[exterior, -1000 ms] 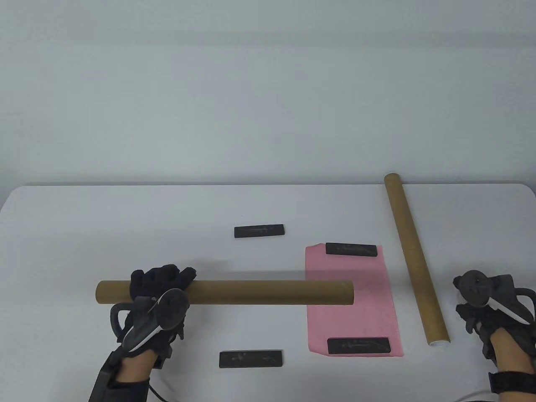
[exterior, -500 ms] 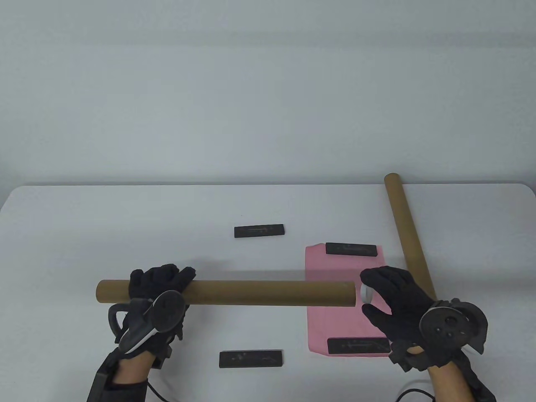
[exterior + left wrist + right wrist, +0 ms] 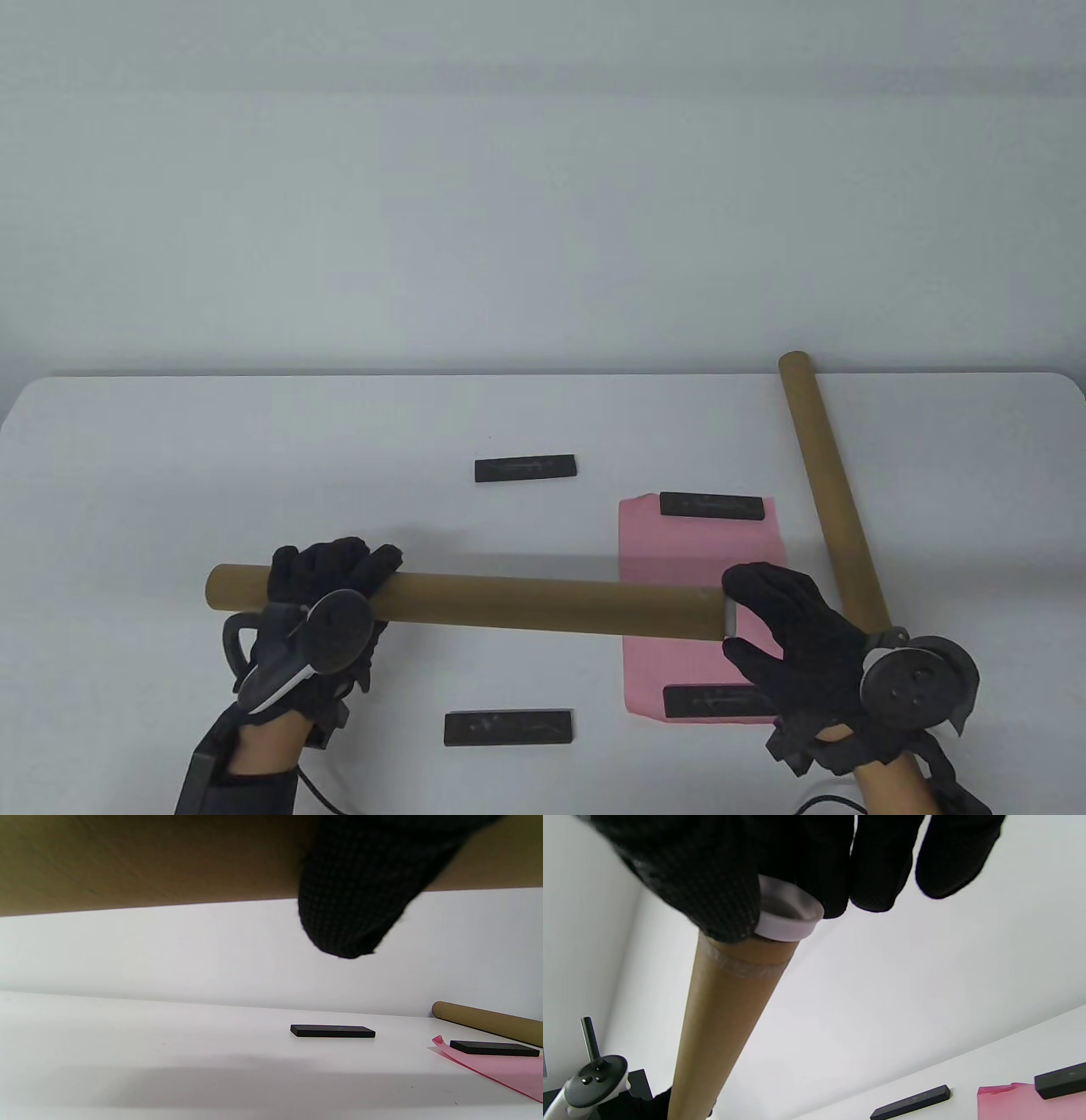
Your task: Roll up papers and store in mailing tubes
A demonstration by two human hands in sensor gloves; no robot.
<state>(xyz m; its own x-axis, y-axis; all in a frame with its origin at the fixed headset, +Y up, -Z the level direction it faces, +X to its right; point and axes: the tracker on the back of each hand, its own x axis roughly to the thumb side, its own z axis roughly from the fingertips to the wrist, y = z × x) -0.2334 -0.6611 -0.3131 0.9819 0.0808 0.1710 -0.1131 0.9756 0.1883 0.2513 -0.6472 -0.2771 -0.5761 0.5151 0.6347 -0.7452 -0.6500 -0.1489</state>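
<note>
1. Left hand (image 3: 327,586) curls its fingers over a brown mailing tube (image 3: 526,601) near that tube's left end and holds it lifted off the table; the right hand (image 3: 793,632) pinches a white end cap (image 3: 728,617) between thumb and fingers right at the tube's right end.
2. White table (image 3: 170,475) with rounded far corners, set against a plain pale wall (image 3: 509,170).
3. Held tube's long axis runs left to right across the table view, its right end a little lower in that view and hanging over a pink paper sheet (image 3: 704,552).
4. Pink sheet lies flat on the table, right of centre, with a black bar weight on its far edge (image 3: 711,506) and another on its near edge (image 3: 717,701).
5. Two more black bar weights rest on the bare table: one toward the middle (image 3: 525,469), one near the front edge (image 3: 508,728).
6. Second mailing tube (image 3: 827,484) lies on the table at the right, its long axis running from the far edge toward the right hand, slanting rightward as it nears.
7. Faint markings show on the black bars, too small to read.
</note>
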